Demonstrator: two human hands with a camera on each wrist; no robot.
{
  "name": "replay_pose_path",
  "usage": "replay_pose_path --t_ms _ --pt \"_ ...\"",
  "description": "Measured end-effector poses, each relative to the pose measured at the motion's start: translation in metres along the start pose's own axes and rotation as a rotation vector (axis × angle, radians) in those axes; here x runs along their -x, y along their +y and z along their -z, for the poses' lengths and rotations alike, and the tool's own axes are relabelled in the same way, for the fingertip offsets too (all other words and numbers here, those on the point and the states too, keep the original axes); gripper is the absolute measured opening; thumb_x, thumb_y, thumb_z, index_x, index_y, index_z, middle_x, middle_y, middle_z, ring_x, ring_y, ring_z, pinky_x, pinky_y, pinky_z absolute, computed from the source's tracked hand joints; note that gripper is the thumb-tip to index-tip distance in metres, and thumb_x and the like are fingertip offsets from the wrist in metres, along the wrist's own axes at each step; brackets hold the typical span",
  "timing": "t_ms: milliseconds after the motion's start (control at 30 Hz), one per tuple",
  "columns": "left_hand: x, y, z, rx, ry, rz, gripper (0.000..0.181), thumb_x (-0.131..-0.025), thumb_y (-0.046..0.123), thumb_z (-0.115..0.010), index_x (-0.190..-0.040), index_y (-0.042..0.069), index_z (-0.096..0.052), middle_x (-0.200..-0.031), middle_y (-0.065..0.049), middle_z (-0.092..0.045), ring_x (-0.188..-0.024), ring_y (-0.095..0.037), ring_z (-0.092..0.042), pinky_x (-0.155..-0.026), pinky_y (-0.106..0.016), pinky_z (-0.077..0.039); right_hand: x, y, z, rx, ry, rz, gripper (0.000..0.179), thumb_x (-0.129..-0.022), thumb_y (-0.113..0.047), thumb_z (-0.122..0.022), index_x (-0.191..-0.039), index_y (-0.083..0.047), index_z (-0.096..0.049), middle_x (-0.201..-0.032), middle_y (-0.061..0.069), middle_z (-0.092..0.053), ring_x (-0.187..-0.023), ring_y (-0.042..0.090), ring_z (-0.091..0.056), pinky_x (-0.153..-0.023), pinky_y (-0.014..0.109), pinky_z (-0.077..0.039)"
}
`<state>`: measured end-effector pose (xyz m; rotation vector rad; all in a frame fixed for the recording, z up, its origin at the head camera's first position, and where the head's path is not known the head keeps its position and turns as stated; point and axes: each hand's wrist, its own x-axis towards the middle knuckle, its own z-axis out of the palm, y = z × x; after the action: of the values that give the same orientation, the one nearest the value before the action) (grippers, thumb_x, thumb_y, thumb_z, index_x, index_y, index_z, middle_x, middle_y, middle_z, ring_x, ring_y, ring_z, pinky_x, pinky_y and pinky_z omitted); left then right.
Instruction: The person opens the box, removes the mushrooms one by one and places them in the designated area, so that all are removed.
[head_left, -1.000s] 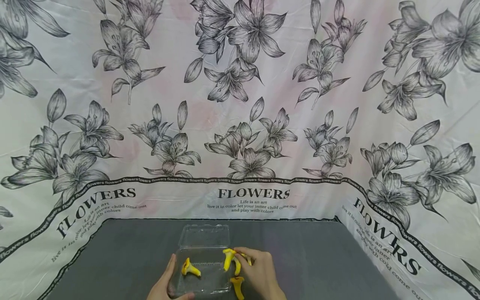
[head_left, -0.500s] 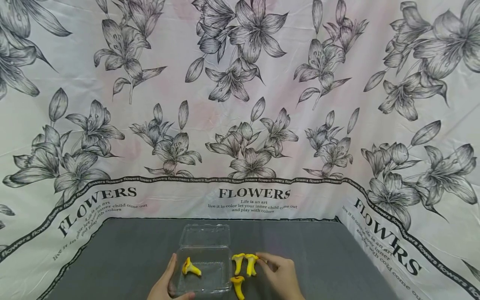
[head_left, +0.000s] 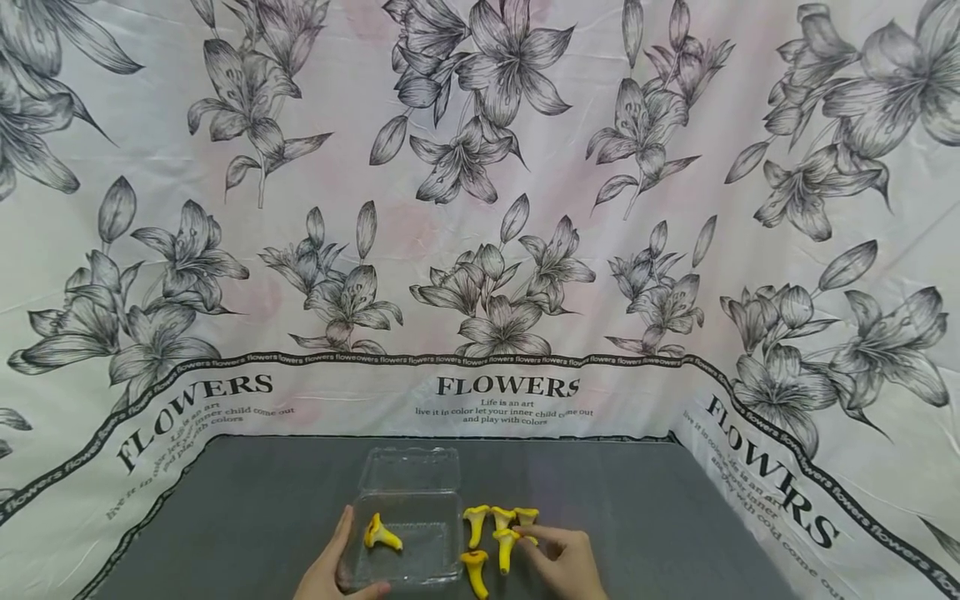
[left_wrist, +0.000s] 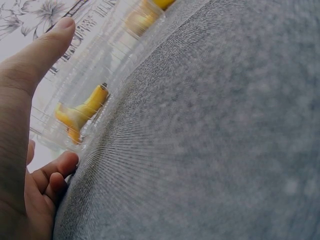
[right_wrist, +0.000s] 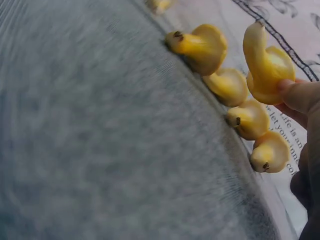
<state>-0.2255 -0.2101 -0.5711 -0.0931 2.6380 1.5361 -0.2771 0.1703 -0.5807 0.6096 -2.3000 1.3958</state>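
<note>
In the head view, a clear plastic clamshell box (head_left: 408,575) stands with its lid (head_left: 408,471) raised at the back. One yellow chanterelle mushroom (head_left: 384,533) lies inside it. My left hand (head_left: 330,558) holds the box by its near left corner, fingers along the side and thumb at the front. My right hand (head_left: 562,560) pinches another chanterelle (right_wrist: 265,65) by its cap between thumb and finger. Several more chanterelles (head_left: 476,523) sit on the table right of the box, one of them (head_left: 475,573) nearer me. The held chanterelle partly overlaps the row behind it.
A dark grey cloth (head_left: 660,517) covers the table. White fabric walls (head_left: 510,400) printed with flowers and lettering rise at the back and along both sides.
My right hand has moved right, away from the box's right edge, then slightly nearer me with a chanterelle. More chanterelles now show in the row. My left hand and the box stay put.
</note>
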Motion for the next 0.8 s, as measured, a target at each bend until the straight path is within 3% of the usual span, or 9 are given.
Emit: replay_pose_path --t_ms 67,133,167,200,267,367,567,800 --pt "-0.0006 0.0 0.0007 -0.014 0.003 -0.006 0.126 -0.083 0.05 -0.089 -0.172 0.009 -0.01 -0.174 -0.026 -0.013 -0.096 -0.04 -0.067 -0.078 -0.043 -0.056 0.0003 0.0016 -0.0004 -0.026 -0.05 0.007 0.012 -0.091 -0.017 -0.085 -0.102 -0.021 -0.087 -0.047 -0.001 -0.035 -0.047 -0.015 -0.017 -0.044 0.011 -0.022" --pt "-0.0015 -0.0004 0.0015 -0.036 0.006 -0.012 0.125 -0.084 0.052 -0.088 -0.171 0.007 -0.01 -0.174 -0.026 -0.014 -0.128 -0.055 -0.057 -0.093 -0.059 -0.054 0.0007 0.0036 -0.0006 -0.035 -0.093 0.013 0.013 -0.092 -0.016 -0.084 -0.104 -0.019 -0.086 -0.052 -0.004 -0.05 -0.048 -0.014 -0.019 -0.046 0.012 -0.024" --pt "-0.0022 -0.0006 0.0018 -0.038 0.005 -0.01 0.125 -0.084 0.053 -0.088 -0.171 0.007 -0.01 -0.174 -0.026 -0.014 -0.13 -0.057 -0.055 -0.092 -0.062 -0.053 0.0008 0.0046 -0.0007 -0.031 -0.112 0.024 0.013 -0.092 -0.014 -0.084 -0.104 -0.017 -0.086 -0.057 -0.005 -0.059 -0.049 -0.014 -0.019 -0.046 0.012 -0.024" --pt "-0.0027 -0.0009 0.002 -0.038 0.002 -0.006 0.126 -0.083 0.053 -0.088 -0.171 0.007 -0.01 -0.174 -0.026 -0.013 -0.128 -0.057 -0.056 -0.093 -0.061 -0.053 0.0009 0.0058 -0.0009 -0.022 -0.129 0.034 0.014 -0.091 -0.012 -0.084 -0.105 -0.016 -0.086 -0.063 -0.006 -0.067 -0.049 -0.014 -0.019 -0.045 0.012 -0.024" --pt "-0.0033 -0.0014 0.0022 -0.024 -0.005 0.011 0.127 -0.083 0.052 -0.088 -0.171 0.008 -0.01 -0.175 -0.026 -0.012 -0.097 -0.042 -0.066 -0.079 -0.044 -0.056 0.0011 0.008 -0.0012 -0.001 -0.149 0.064 0.017 -0.09 -0.006 -0.083 -0.105 -0.014 -0.086 -0.078 -0.007 -0.078 -0.048 -0.015 -0.018 -0.044 0.013 -0.025" --pt "-0.0031 -0.0021 0.002 -0.006 -0.009 0.015 0.127 -0.082 0.05 -0.09 -0.171 0.007 -0.01 -0.174 -0.028 -0.012 -0.063 -0.02 -0.046 -0.057 -0.03 -0.041 0.001 0.0099 -0.001 0.035 -0.161 0.079 0.02 -0.089 0.0 -0.083 -0.105 -0.012 -0.086 -0.088 -0.007 -0.082 -0.048 -0.015 -0.016 -0.044 0.014 -0.025" --pt "-0.0003 -0.0005 0.001 -0.013 0.01 -0.02 0.126 -0.082 0.046 -0.091 -0.171 0.006 -0.011 -0.173 -0.029 -0.015 -0.06 -0.017 -0.043 -0.057 -0.027 -0.04 -0.0014 0.007 0.0008 0.087 -0.181 0.01 0.016 -0.09 -0.006 -0.083 -0.105 -0.012 -0.086 -0.091 -0.004 -0.082 -0.052 -0.008 -0.026 -0.047 0.017 -0.03" --pt "0.0011 -0.0001 0.0001 -0.001 0.011 -0.02 0.125 -0.082 0.044 -0.092 -0.171 0.005 -0.012 -0.172 -0.031 -0.019 -0.061 -0.018 -0.043 -0.056 -0.027 -0.039 -0.0004 0.0027 0.0033 0.109 -0.211 -0.037 0.017 -0.091 -0.008 -0.084 -0.106 -0.014 -0.086 -0.089 -0.007 -0.08 -0.048 -0.004 -0.021 -0.046 0.018 -0.029"
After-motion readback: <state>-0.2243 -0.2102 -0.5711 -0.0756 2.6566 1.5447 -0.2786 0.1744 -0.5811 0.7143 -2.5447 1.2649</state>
